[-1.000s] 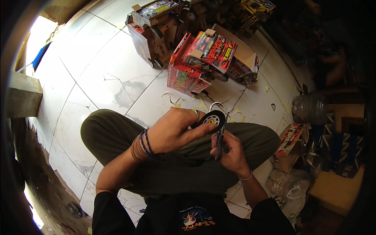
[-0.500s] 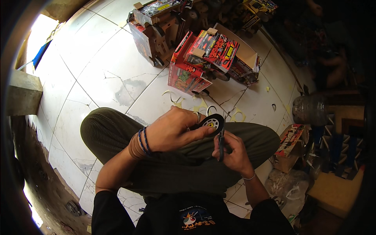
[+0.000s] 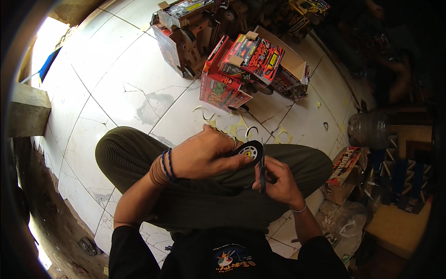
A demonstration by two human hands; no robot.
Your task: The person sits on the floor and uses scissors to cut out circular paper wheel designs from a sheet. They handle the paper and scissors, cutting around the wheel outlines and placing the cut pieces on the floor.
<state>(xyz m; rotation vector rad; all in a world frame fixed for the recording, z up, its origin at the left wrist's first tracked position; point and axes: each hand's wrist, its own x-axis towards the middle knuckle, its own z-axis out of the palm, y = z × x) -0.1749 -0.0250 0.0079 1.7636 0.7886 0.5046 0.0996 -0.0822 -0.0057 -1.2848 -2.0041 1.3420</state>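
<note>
Above my crossed legs, my left hand (image 3: 211, 153) pinches a round black paper wheel (image 3: 248, 152) with a pale printed hub and a yellow centre. My right hand (image 3: 276, 181) is closed round the dark handles of a pair of scissors (image 3: 262, 172). Its blades point away from me and touch or nearly touch the wheel's right edge; I cannot tell whether they bite into it. A thin curled offcut (image 3: 251, 132) shows just beyond the wheel. Pale yellowish paper scraps (image 3: 237, 130) lie on the tiles past my left hand.
A red cardboard toy truck (image 3: 253, 60) stands ahead on the cracked tile floor (image 3: 116, 69). More cardboard trucks (image 3: 186, 42) are crowded behind it. At right are a printed carton (image 3: 344, 169), a large clear plastic bottle (image 3: 367, 130) and a plastic bag (image 3: 346, 223).
The wheel has shifted slightly left and toward me with my left hand, its face turned a little. The scissors have moved slightly left, their blades now alongside the wheel's edge.
</note>
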